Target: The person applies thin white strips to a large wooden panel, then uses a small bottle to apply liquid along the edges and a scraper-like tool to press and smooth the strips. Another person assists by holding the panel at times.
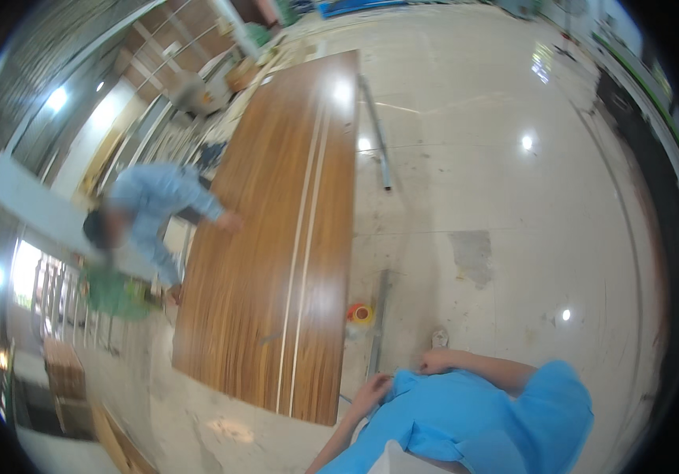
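Note:
A long brown wood-grain panel point(252, 261) with two pale strips running along it lies raised in front of me, to the left. My left hand point(373, 391) is just off its near right corner, fingers curled close to the hem of my blue shirt point(466, 415). My right hand point(436, 362) is closed in front of the shirt, a short way to the right. Whatever either hand holds is too small or hidden to make out. Neither hand touches the panel. Across it, a co-worker in a light blue shirt point(154, 193) leans over with one hand point(231, 221) on the surface.
Grey metal support legs point(380, 316) stand along the panel's right side, with a red and yellow tape roll point(361, 314) beside them. Glossy pale tiles point(513, 261) cover the floor. A dark machine or bench point(640, 134) lines the right side. Stacked materials and racks point(189, 130) stand behind the co-worker.

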`<state>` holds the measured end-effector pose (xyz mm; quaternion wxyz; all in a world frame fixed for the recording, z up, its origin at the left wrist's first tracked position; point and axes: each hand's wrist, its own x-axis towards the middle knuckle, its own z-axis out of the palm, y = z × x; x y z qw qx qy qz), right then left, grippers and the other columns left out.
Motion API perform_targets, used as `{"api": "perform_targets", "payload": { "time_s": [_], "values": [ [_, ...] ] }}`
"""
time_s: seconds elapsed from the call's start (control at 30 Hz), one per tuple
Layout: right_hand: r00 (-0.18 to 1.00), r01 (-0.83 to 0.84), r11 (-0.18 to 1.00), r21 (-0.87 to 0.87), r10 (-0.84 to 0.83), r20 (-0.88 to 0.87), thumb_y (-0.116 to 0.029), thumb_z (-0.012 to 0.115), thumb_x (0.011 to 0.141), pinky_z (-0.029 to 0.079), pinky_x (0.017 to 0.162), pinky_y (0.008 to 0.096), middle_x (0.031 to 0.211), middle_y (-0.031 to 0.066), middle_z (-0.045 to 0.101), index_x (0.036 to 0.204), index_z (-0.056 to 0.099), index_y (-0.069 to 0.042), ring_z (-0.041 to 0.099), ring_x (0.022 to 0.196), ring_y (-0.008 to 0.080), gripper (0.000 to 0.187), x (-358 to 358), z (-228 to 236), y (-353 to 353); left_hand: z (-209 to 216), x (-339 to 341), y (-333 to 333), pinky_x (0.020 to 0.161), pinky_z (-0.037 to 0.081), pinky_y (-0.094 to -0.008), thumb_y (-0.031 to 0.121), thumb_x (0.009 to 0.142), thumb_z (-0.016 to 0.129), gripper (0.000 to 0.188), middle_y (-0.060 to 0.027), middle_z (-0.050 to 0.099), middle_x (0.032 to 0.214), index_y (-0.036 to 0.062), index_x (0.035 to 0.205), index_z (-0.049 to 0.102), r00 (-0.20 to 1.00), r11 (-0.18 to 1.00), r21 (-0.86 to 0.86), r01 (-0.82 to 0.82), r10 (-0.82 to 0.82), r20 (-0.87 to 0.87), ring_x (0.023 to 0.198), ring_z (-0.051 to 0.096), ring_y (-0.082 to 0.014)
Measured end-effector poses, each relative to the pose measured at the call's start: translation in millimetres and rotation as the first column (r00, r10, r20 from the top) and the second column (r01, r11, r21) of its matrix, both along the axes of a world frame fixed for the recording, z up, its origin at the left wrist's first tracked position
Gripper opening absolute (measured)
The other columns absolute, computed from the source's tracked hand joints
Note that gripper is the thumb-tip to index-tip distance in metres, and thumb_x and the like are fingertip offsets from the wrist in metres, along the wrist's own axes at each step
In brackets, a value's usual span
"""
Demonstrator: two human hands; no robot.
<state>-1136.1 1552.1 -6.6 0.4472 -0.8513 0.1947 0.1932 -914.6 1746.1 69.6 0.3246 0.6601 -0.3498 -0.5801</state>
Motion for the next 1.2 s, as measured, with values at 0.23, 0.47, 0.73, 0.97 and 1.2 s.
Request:
{"api": "perform_targets", "payload": {
  "time_s": [0.23,0.47,0.73,0.97,1.2],
  "values": [
    [0.946,0.288,0.888,0.358,-0.322,0.038,-0.047,0.067,0.098,0.055,0.086,0.0403,0.107,0.0158,0.077,0.116,0.076,-0.008,0.071,0.098,0.0287,0.045,-113.7,91.0,-78.0,32.5,-64.4,-179.8,0.089,0.052,-0.0355,0.038,0.097,0.074,0.044,-0.0111,0.065,0.116,0.0036,0.125,0.066,0.711,0.715,-0.011,0.699,-0.693,0.123,0.102,0.064,-0.0217],
    [0.946,0.316,0.898,0.306,-0.321,-0.034,-0.041,0.067,0.097,0.053,0.09,0.0409,0.11,0.0132,0.074,0.124,0.073,-0.016,0.069,0.104,0.0272,0.037,-153.4,120.9,-133.0,53.0,-117.7,-299.9,0.088,0.052,-0.039,0.036,0.092,0.078,0.031,-0.0106,0.069,0.103,0.0082,0.105,0.071,0.385,0.391,-0.051,0.919,-0.861,0.332,0.095,0.065,-0.0275],
    [0.894,0.43,0.868,0.249,-0.448,0.018,-0.038,0.066,0.097,0.054,0.09,0.0446,0.114,0.0165,0.072,0.128,0.071,-0.013,0.069,0.105,0.0336,0.04,-196.9,120.2,-226.6,21.4,-156.4,-450.3,0.09,0.052,-0.043,0.044,0.095,0.07,0.042,-0.0146,0.073,0.102,0.0067,0.115,0.074,0.065,0.02,-0.131,0.991,-0.935,0.348,0.099,0.068,-0.0315],
    [0.862,0.478,0.873,0.101,-0.488,0.135,-0.036,0.072,0.091,0.051,0.093,0.0443,0.112,0.0179,0.07,0.116,0.077,-0.009,0.065,0.108,0.0352,0.037,-211.0,141.6,-358.2,47.0,-192.4,-598.6,0.083,0.055,-0.0426,0.052,0.085,0.073,0.054,-0.0143,0.076,0.104,0.006,0.113,0.074,0.041,0.063,0.086,0.994,-0.971,0.238,0.097,0.072,-0.0304],
    [0.796,0.563,0.814,0.144,-0.581,0.171,-0.031,0.074,0.089,0.053,0.088,0.0426,0.105,0.0158,0.072,0.112,0.076,-0.007,0.067,0.1,0.0314,0.034,-201.9,126.5,-459.3,45.3,-178.4,-671.5,0.084,0.056,-0.0433,0.049,0.088,0.071,0.049,-0.0141,0.075,0.104,0.0066,0.114,0.071,0.305,0.335,0.065,0.94,-0.911,0.277,0.096,0.072,-0.0304]
  ]
}}
